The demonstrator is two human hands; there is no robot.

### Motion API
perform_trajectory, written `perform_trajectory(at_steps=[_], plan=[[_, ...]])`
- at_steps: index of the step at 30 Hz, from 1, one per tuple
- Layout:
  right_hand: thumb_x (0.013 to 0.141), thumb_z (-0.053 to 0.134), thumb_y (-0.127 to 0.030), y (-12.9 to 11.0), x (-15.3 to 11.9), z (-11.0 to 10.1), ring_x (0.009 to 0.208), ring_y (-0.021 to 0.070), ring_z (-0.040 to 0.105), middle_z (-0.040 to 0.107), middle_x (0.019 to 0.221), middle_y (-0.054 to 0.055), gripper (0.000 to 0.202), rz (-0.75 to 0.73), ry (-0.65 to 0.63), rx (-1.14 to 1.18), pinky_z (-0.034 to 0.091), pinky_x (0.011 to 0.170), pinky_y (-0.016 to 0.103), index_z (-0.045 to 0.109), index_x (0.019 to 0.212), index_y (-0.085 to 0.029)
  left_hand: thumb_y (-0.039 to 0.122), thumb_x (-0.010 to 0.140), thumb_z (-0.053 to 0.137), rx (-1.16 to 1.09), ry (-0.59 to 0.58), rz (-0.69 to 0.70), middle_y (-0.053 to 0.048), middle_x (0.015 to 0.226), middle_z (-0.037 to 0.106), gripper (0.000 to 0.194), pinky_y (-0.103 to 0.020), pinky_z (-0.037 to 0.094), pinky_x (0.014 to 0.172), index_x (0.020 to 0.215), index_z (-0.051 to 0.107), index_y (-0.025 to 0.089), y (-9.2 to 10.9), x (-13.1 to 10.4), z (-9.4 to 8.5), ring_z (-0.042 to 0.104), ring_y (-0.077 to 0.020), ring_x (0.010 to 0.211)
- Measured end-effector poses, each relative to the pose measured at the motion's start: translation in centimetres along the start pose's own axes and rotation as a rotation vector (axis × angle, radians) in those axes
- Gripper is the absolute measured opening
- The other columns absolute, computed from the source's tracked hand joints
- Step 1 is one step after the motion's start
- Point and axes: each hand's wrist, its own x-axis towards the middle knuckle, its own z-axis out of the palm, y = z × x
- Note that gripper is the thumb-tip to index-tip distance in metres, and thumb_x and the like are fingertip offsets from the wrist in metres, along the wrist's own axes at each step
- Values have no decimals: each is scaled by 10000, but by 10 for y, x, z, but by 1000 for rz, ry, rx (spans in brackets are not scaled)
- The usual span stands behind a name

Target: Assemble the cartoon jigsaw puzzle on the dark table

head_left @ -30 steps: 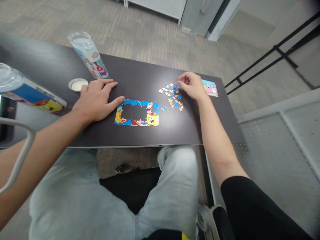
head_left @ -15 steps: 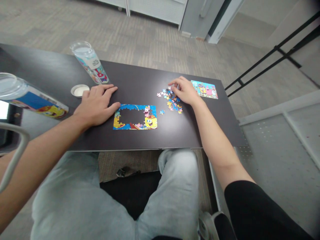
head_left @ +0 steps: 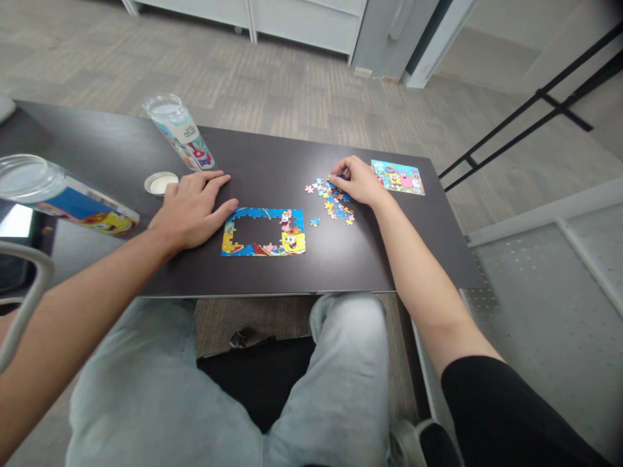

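A partly built cartoon jigsaw point(head_left: 263, 232) lies on the dark table point(head_left: 292, 266), its frame joined and its middle open. My left hand point(head_left: 191, 207) rests flat on the table, its thumb at the jigsaw's upper left corner. A small heap of loose puzzle pieces point(head_left: 331, 198) lies to the right of the jigsaw. My right hand point(head_left: 355, 181) sits on the far side of that heap, fingertips pinched on a piece at its top edge. One single piece point(head_left: 315, 222) lies between heap and jigsaw.
A picture card point(head_left: 398, 177) lies at the table's far right. A clear puzzle tube point(head_left: 180, 133) stands tilted at the back left, with a white lid point(head_left: 160, 183) beside it. A second tube point(head_left: 58, 198) lies at the left edge. My knees are under the table's front edge.
My right hand has moved left from near the picture card onto the heap of loose pieces and its fingers have closed on one. My left hand has stayed put. The view has tilted slightly.
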Motion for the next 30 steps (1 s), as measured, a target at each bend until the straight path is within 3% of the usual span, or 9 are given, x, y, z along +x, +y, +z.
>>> perform_trajectory(at_steps=[5,8,12,16,21,30], plan=[[931,948,-346,-4,3,5,925,231,707,820,1019,15,273,-38,-73,408,602,941,424,719,1069,-288,850,1166,347,-22,19,5,-198,1995,567,1002,-843,365,1521,1954,581,276,0,-1,1,484,-579,1839],[906,1003,-477,-22,-2,9,972,234,761,837,1046,14,421,-102,-190,634,649,971,429,798,1217,-281,828,1167,368,-34,3,5,-243,1995,555,1021,-849,357,1524,1944,585,203,2,-2,-1,472,-595,1852],[943,1062,-586,-54,-18,15,1043,225,838,856,1056,11,610,-136,-319,807,697,1056,410,868,1420,-258,814,1170,393,-50,10,7,-248,1992,553,1011,-844,346,1526,1942,588,190,3,-3,0,471,-592,1850],[933,1105,-631,-76,-33,18,1025,219,860,862,1056,21,633,-110,-429,852,728,1002,383,918,1393,-238,829,1163,410,-66,24,15,-245,1990,555,1012,-842,340,1528,1933,597,199,3,-3,3,476,-591,1836],[906,1165,-551,-86,-40,19,1028,193,842,874,1152,37,593,-138,-494,897,702,936,330,920,1333,-222,857,1162,400,-74,16,21,-233,1993,557,1031,-819,332,1547,1941,593,210,2,-4,2,464,-576,1854],[989,1139,-654,-89,-43,25,785,146,656,782,880,-11,563,-271,-569,832,523,716,303,822,1113,-206,924,1137,404,-97,3,-3,-146,2000,570,1041,-802,309,1582,1953,595,306,5,-5,0,437,-563,1879]])
